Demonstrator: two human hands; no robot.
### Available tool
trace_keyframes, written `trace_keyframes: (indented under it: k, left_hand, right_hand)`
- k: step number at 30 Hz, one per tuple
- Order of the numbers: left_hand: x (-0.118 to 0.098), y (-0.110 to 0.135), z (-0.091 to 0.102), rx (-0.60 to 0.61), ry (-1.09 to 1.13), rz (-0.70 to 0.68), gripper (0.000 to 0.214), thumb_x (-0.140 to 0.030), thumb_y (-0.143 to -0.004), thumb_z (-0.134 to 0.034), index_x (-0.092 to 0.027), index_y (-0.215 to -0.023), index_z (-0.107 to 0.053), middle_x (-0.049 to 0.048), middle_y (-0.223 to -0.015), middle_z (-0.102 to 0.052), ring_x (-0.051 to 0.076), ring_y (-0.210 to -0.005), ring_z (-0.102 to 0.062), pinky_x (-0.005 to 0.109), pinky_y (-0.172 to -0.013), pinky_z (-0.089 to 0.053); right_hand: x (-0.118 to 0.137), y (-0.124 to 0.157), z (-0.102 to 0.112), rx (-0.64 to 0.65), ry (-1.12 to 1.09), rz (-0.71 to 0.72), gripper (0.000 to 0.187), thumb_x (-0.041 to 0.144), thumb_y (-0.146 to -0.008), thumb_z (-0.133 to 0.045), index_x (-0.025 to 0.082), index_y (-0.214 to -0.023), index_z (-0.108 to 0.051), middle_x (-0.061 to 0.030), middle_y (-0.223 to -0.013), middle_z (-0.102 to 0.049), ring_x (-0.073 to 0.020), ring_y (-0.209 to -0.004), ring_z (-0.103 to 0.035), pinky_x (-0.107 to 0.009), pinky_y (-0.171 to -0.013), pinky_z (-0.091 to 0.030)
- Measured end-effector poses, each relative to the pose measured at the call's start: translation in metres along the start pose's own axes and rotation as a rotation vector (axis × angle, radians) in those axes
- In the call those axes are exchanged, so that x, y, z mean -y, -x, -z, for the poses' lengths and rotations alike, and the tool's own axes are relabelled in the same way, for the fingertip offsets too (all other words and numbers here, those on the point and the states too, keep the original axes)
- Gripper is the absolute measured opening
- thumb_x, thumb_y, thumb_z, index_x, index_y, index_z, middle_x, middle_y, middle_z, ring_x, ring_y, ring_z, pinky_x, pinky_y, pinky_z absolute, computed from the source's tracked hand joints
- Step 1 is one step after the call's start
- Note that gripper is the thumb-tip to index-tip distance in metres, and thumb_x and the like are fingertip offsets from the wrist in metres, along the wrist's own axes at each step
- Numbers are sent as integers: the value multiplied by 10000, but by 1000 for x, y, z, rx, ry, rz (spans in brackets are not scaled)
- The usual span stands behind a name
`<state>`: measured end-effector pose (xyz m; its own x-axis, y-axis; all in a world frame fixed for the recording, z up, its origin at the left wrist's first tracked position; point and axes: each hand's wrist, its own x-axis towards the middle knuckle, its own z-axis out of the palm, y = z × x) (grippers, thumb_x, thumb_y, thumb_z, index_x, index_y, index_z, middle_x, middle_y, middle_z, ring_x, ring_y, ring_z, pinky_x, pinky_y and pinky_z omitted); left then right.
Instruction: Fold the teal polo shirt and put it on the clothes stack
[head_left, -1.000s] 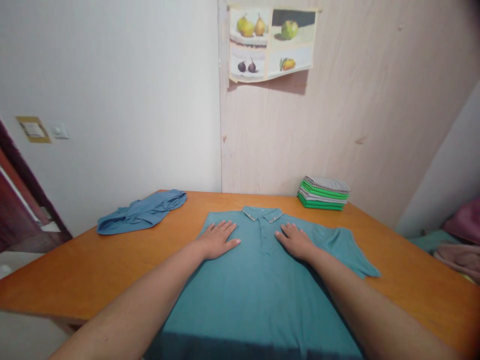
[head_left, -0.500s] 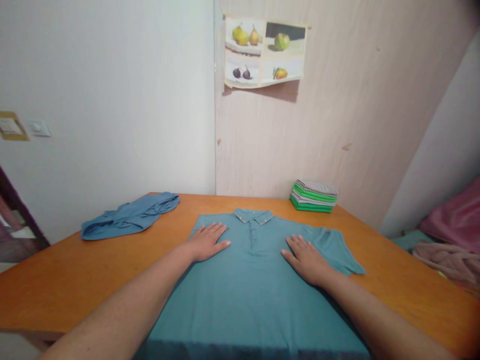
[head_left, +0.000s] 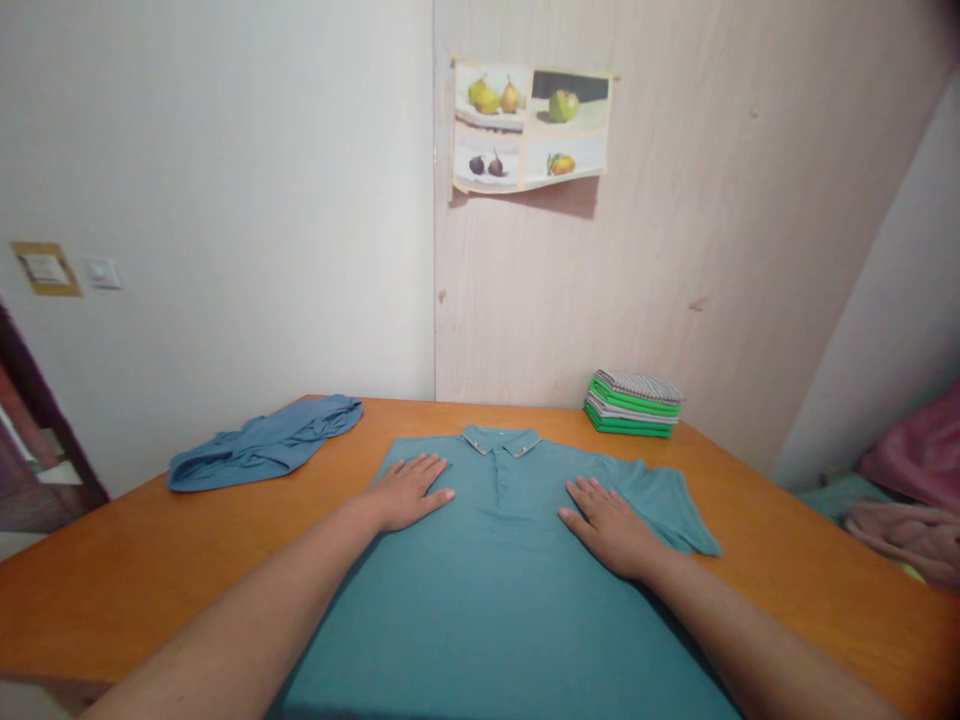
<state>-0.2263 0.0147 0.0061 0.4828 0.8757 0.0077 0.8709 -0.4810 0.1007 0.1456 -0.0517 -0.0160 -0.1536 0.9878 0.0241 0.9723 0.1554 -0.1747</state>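
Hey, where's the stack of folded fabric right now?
In the head view, the folded stack sits near the back right corner of the table, beyond the teal shirt.

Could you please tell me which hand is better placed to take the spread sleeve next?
Probably the right hand: it rests on the polo shirt beside the spread sleeve, while the left hand rests near the opposite shoulder.

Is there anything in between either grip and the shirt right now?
Nothing visible: the left grip and right grip both rest flat on the shirt, though what lies under the palms is hidden. The blue cloth and folded stack lie off to the sides.
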Motion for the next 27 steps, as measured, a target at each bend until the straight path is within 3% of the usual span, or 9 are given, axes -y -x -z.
trace_keyframes:
  k: [6,8,12,16,19,23,27]
  left_hand:
    - [-12,-9,6,56,-22,106,888,-785,-891,-196,-201,-1558,-247,122,-1616,-164,341,-1485,-139,567,-1155,-158]
    - [-29,-10,11,56,-37,132,890,-775,-891,-229,-173,-1544,-290,149,-1611,-168,373,-1479,-134,595,-1143,-162]
    - [-78,-5,21,40,-6,-34,839,-748,-913,-221,-190,-1531,-323,134,-1608,-199,340,-1487,-128,562,-1163,-148]
    - [-116,4,14,28,68,-189,796,-735,-929,-195,-238,-1541,-299,83,-1619,-176,298,-1498,-94,538,-1182,-114]
    - [-125,5,-2,31,104,-223,775,-734,-932,-199,-271,-1548,-279,58,-1622,-164,301,-1498,-87,550,-1183,-101]
    - [-122,1,-15,30,118,-218,775,-743,-927,-208,-283,-1548,-279,48,-1625,-139,306,-1498,-86,569,-1182,-78]
    - [-119,-1,-17,26,129,-219,762,-741,-926,-228,-299,-1544,-285,39,-1623,-143,303,-1497,-95,565,-1184,-75]
  right_hand:
    - [5,-1,1,-8,-15,-6,794,684,-939,-234,166,-1534,-322,-116,-1605,-242,-286,-1491,-155,-478,-1198,-119]
    - [5,-1,2,-19,-49,-4,772,660,-940,-290,152,-1518,-358,-127,-1594,-271,-293,-1484,-181,-477,-1195,-139]
    - [-7,-5,16,-185,-211,-38,613,524,-937,-429,136,-1399,-534,-116,-1477,-486,-250,-1380,-417,-357,-1141,-297]
    - [-47,-9,43,-366,-265,-218,430,401,-952,-406,190,-1216,-671,-68,-1281,-663,-209,-1195,-587,-272,-1005,-418]
    - [-89,-5,59,-417,-243,-421,371,353,-926,-415,188,-1068,-716,-95,-1120,-723,-249,-1055,-648,-302,-843,-478]
    - [-132,3,61,-369,-221,-616,350,375,-893,-447,168,-823,-721,-135,-887,-737,-256,-794,-684,-296,-595,-451]
    - [-148,0,51,-269,-206,-670,328,412,-848,-534,167,-697,-691,-127,-728,-712,-222,-646,-659,-276,-528,-426]
